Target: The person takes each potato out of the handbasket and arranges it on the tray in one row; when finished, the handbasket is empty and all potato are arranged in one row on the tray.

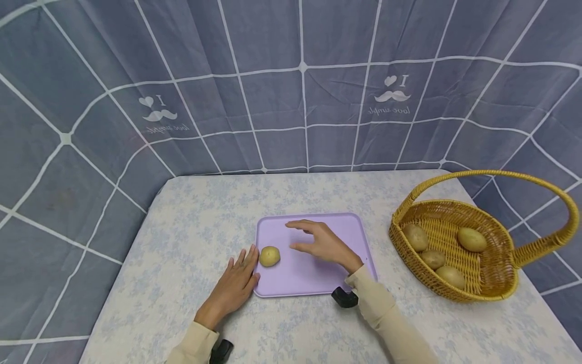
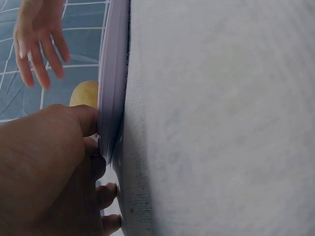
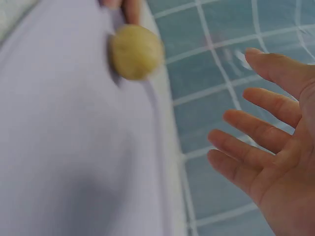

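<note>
A small yellow potato (image 1: 270,256) lies at the left edge of a lilac cutting board (image 1: 327,278) in the middle of the table. My left hand (image 1: 236,283) rests flat on the tablecloth against the board's left edge, fingers straight, fingertips beside the potato (image 2: 84,93). My right hand (image 1: 318,242) hovers open over the board, fingers spread, a short way right of the potato (image 3: 135,51). The right wrist view shows the open palm (image 3: 275,162) holding nothing. In the left wrist view my left hand (image 2: 64,162) touches the board's rim (image 2: 112,88).
A woven wicker basket (image 1: 491,283) with a tall handle stands on the right of the table and holds several potatoes (image 1: 471,239). A grey checked cloth (image 1: 300,81) hangs behind and around the table. The tablecloth (image 1: 191,237) is pale with a faint floral print.
</note>
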{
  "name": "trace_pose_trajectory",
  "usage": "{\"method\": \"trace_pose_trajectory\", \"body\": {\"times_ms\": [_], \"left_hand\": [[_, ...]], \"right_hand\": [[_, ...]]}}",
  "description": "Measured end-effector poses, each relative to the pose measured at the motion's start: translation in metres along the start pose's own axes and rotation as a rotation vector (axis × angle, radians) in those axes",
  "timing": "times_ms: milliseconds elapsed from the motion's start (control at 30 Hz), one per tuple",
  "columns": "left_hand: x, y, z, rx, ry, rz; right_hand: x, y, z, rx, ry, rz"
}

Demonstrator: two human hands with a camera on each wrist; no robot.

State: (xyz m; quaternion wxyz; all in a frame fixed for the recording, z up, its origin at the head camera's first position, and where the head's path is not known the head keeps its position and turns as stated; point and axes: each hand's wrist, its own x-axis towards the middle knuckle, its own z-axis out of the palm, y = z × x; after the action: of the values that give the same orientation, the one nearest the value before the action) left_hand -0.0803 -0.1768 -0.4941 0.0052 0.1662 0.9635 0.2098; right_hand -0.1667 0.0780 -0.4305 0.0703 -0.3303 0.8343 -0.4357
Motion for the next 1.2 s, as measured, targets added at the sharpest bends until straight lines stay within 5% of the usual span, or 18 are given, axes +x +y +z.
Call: {"method": "trace_pose_trajectory", "body": {"times_ms": [500,967,1200], "left_hand": [[-0.002,-0.001,0.001,-0.001,-0.024,-0.017],[0.001,-0.001,0.002,0.011,-0.005,-0.001],[0.001,0.0,0.002,0.002,-0.015,-0.007]], "right_hand": [[-0.075,-0.031,-0.102,0.063,0.345,0.071],[-0.151,0.012,-0.158,0.082,0.596,0.14],[-0.167,0.021,-0.184,0.022,0.654,0.269]]}}
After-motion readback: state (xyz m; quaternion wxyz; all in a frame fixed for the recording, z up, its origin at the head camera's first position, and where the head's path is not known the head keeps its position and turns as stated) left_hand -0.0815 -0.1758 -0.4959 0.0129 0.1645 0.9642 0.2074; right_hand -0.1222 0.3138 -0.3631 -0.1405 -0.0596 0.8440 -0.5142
